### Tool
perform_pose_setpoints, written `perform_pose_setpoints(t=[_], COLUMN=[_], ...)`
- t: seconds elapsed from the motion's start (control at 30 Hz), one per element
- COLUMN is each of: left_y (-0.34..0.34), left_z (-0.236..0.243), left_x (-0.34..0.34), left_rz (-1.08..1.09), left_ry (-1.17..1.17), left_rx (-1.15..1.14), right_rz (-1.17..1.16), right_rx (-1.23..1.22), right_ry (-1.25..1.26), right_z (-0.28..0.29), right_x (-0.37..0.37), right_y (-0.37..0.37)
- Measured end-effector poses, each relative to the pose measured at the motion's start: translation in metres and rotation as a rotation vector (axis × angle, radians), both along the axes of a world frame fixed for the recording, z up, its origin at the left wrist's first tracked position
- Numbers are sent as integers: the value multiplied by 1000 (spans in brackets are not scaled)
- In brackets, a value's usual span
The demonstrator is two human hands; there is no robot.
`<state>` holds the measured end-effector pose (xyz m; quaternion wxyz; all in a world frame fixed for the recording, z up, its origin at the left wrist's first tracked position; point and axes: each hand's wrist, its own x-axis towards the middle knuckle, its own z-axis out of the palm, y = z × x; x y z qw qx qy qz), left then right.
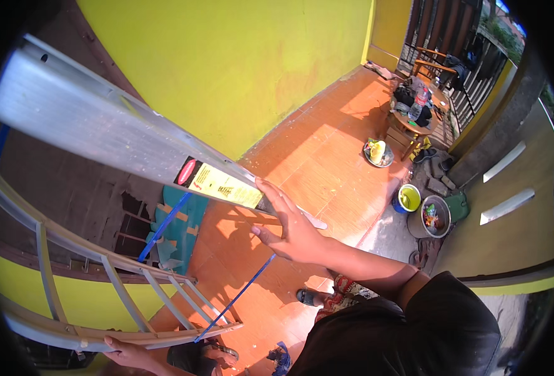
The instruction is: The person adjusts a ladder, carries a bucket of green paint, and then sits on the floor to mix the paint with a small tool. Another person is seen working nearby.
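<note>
An aluminium ladder (pixel 89 113) leans across the left side, its wide rail running from the upper left down to the middle, with a yellow label (pixel 223 185) near the lower end. My right hand (pixel 292 229) is closed against that rail just beyond the label, thumb apart from the fingers. Below, a curved rail with several rungs (pixel 48 269) belongs to the ladder's other part. My left hand (pixel 129 354) holds its lower rail at the bottom edge. Blue straps (pixel 236 304) stretch between the two parts.
Orange tiles (pixel 317 160) meet a yellow-green wall (pixel 239 62). A cluttered round wooden table (pixel 408 128) stands at the upper right. A bowl (pixel 386 160), a yellow-and-blue bucket (pixel 407 199) and a grey tub (pixel 419 225) sit nearby. A turquoise panel (pixel 180 232) lies behind the ladder. Sandalled feet show below.
</note>
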<state>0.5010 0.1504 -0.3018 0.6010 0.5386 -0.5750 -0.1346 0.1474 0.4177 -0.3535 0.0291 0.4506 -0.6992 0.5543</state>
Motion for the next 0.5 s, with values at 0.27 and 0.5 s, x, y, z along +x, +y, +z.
perform_pose_setpoints(t=[0.27,0.5], left_y=[-19,-6], left_z=[-31,-88], left_x=[20,5], left_rz=[120,-54], left_ry=[-432,-643], left_rx=[-374,-488], right_rz=[333,-427], right_rx=[1159,889], right_ry=[-644,-1031], right_z=[-228,-336], right_x=[72,93], right_y=[202,374])
